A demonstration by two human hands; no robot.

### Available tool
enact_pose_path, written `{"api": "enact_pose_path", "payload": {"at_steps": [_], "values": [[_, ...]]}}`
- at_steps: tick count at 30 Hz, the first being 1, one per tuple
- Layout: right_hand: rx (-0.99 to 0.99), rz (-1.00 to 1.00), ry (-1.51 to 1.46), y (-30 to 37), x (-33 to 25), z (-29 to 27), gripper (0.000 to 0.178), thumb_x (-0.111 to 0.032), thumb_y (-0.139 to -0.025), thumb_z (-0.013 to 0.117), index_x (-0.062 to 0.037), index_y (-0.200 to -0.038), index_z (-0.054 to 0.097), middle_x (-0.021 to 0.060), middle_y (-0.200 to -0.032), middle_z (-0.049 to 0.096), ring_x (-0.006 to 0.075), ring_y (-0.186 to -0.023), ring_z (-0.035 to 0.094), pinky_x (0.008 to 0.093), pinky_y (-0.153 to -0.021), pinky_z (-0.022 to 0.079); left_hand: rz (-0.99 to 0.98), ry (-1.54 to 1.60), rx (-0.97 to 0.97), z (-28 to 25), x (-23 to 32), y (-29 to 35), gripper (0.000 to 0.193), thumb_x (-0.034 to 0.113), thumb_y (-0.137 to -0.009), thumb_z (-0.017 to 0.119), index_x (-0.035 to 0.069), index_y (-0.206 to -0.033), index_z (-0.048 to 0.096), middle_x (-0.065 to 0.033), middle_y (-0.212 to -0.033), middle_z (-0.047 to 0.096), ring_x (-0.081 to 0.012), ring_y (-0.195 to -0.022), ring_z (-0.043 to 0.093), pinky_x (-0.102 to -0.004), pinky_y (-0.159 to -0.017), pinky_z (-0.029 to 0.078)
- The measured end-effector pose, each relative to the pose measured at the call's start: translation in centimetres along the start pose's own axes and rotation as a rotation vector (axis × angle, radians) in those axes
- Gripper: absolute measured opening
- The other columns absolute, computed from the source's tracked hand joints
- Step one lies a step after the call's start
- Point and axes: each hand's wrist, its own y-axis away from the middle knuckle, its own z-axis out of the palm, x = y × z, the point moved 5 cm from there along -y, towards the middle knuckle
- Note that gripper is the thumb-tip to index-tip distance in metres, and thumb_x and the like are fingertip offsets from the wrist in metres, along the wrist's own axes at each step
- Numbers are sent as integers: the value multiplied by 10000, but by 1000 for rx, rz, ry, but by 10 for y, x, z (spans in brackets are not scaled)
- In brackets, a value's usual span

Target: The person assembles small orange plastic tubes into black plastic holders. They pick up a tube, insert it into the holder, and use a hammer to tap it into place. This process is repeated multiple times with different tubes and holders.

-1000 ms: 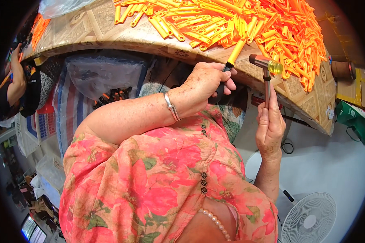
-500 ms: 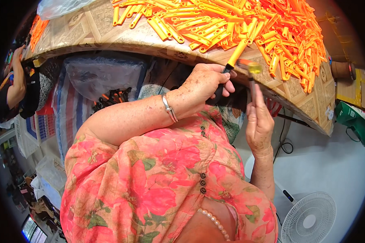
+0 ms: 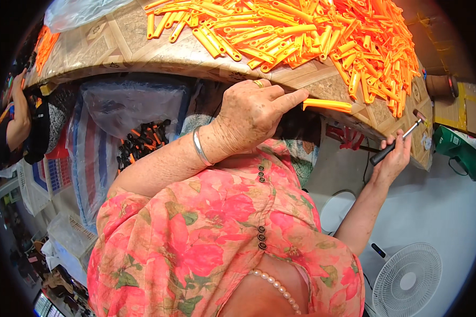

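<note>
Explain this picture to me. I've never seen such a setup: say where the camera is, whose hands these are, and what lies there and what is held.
There is no robot here, just a person using bare hands. A wide fisheye camera worn on the head looks down, so straight edges bend near the rim; the picture's left is the person's left. A heap of orange plastic pieces lies on the patterned table. The right hand has its grip on a small hammer with a black handle. One loose orange piece sits at the left hand's fingertips; whether it is pinched is hidden.
</note>
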Motion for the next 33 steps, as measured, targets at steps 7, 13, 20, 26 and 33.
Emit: {"api": "enact_pose_path", "payload": {"at_steps": [7,13,20,26,33], "values": [[16,-1,-59,-28,-7,-21,324,-66,-966,564,49,-1262,504,55,-995,539,99,-742,513,244,-580,445,-152,269,137,-20,-17,14,339,30,-870,641,72,-1207,639,-60,-784,669,-181,-676,642,-293,-616,512],[132,17,124,-85,22,-86,406,-115,-943,616,51,-1294,497,48,-901,550,105,-716,519,250,-582,456,-782,715,887,-104,-112,77,252,68,-975,544,-19,-1206,594,-45,-833,651,-124,-782,590,-241,-763,475],[156,24,225,-163,62,-120,561,-54,-888,637,41,-1398,423,34,-876,555,113,-678,530,246,-580,454,-1428,624,1760,-179,-238,397,228,100,-973,526,-30,-1143,604,-139,-1039,682,-246,-867,659,-392,-787,581],[165,76,288,-194,75,-130,565,-56,-866,662,-80,-1405,495,0,-908,607,75,-660,550,225,-530,438,-1612,338,1394,-174,-196,359,319,124,-927,575,-20,-1212,569,-131,-1107,637,-241,-956,607,-371,-848,492],[59,55,245,-198,77,-134,526,-53,-891,645,-29,-1395,496,63,-1145,603,135,-944,571,253,-809,481,-387,-212,343,-129,-110,70,407,23,-807,711,43,-1206,634,-106,-1221,635,-237,-1158,582,-339,-1006,438]]}}
